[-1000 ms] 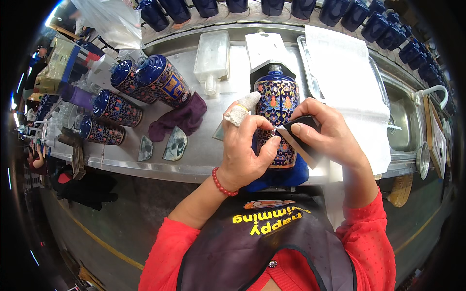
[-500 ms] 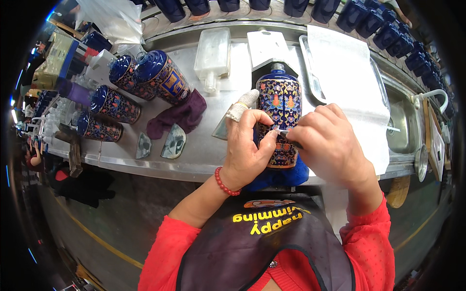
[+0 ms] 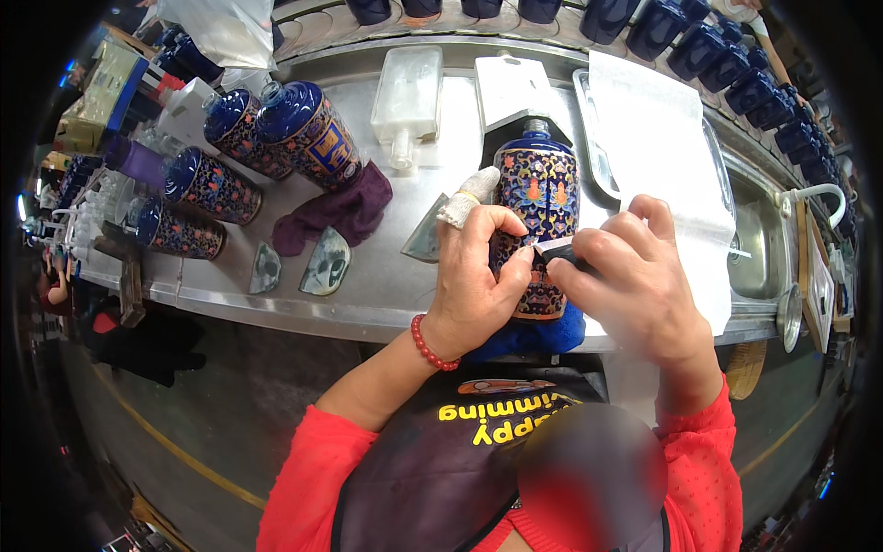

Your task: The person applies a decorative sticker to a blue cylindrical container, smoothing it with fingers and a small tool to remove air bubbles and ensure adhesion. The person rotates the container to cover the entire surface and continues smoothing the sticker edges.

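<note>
A dark blue bottle (image 3: 541, 184) with a colourful floral pattern lies before me, neck pointing away. Its lower end rests by a blue cloth (image 3: 538, 339) at the counter edge. My left hand (image 3: 478, 276) is closed around the bottle's left side, with thumb and forefinger on the pattern. A pale fabric cover (image 3: 467, 198) wraps one of its fingers. In my right hand (image 3: 635, 276) I grip a small knife (image 3: 555, 247), its silvery blade near my left thumb at the bottle's surface. The knife's handle is mostly hidden by my fingers.
Several matching bottles (image 3: 308, 138) stand at left beside a purple cloth (image 3: 345, 213). Greenish film pieces (image 3: 326, 262) lie nearby. A clear rectangular bottle (image 3: 407, 97) lies behind. White paper (image 3: 648, 138) covers a tray at right, near a sink (image 3: 759, 253). Dark blue vessels (image 3: 655, 32) line the back.
My right hand has turned and lifted its fingers slightly, showing more of the knife blade. My left hand still holds the bottle. The view has shifted a little.
</note>
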`<state>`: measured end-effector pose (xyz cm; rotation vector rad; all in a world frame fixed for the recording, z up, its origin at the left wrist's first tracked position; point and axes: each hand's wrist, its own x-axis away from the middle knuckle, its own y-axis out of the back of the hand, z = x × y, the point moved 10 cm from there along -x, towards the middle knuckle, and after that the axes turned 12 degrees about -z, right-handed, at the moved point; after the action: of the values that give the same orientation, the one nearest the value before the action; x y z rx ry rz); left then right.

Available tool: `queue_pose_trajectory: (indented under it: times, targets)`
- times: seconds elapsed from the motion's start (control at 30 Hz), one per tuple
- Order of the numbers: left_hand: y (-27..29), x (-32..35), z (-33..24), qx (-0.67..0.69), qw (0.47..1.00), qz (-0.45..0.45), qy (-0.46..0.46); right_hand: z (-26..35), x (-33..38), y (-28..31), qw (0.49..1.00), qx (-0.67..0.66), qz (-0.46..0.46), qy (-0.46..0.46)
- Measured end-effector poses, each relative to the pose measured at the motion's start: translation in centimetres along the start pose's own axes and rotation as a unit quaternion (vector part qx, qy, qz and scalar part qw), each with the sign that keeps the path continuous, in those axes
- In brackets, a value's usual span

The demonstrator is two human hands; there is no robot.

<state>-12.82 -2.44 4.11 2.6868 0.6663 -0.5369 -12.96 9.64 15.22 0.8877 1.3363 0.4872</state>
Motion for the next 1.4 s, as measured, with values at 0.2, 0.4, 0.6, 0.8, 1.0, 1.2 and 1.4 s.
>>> queue_pose_trajectory:
  times: [0.2,0.4,0.6,0.8,1.0,1.2,1.4]
  targets:
    - [0.0,0.0,-0.1,0.006,1.000,0.002,0.002,-0.1,0.2,-0.1,1.000,0.015,-0.007,-0.002]
    - [0.2,-0.2,-0.6,-0.034,0.999,-0.022,-0.034,-0.1,0.1,-0.2,1.000,0.022,-0.021,0.006]
    - [0.1,-0.1,0.1,0.009,1.000,-0.007,0.008,0.0,0.3,0.2,0.999,0.022,-0.030,0.002]
    - [0.7,-0.8,-2.2,-0.091,0.990,-0.044,-0.099,-0.5,1.0,0.9,0.999,0.006,-0.040,-0.015]
    - [0.1,-1.3,-5.2,-0.212,0.959,-0.040,-0.182,-1.6,2.4,1.1,0.994,-0.031,-0.072,-0.076]
    - [-0.6,-1.1,-5.1,-0.284,0.945,-0.038,-0.156,-2.1,4.0,1.1,0.980,-0.088,-0.129,-0.126]
    - [-1.2,-0.5,-4.1,-0.167,0.975,-0.021,-0.144,-4.0,6.5,0.1,0.950,-0.164,-0.121,-0.235]
